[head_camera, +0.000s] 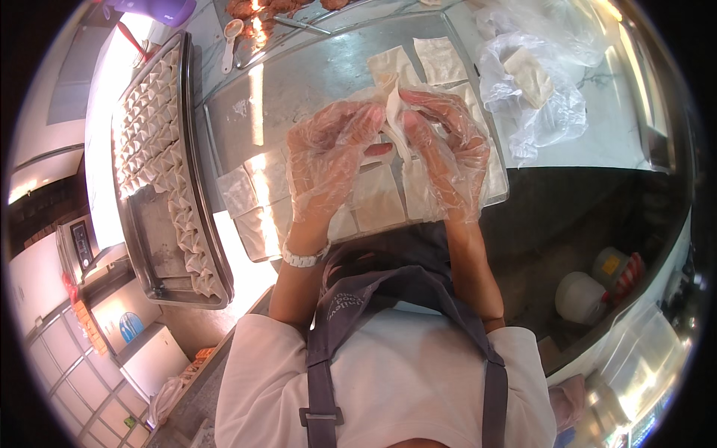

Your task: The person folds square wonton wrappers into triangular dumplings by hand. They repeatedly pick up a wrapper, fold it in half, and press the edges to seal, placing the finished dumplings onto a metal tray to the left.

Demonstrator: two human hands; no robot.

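Observation:
Both hands wear thin clear plastic gloves and meet above a metal tray (313, 61). Between my left hand (336, 145) and my right hand (448, 140) a pale dough wrapper (396, 115) stands on edge, pinched by the fingers and thumbs of both. Whether it holds filling cannot be seen. Flat square wrappers (440, 60) lie on the tray around and beneath the hands; some are partly hidden by them. At the top, beyond the tray's far edge, lies a reddish-brown filling (269, 8) with a metal utensil (302, 25) beside it.
At the left, a deep metal baking tray (162, 241) holds rows of folded dumplings (157, 123). A white measuring spoon (229, 47) lies near the filling. Crumpled clear plastic (521, 123) with a stack of wrappers (528, 77) is on the right. White containers (580, 297) stand lower right, below the counter.

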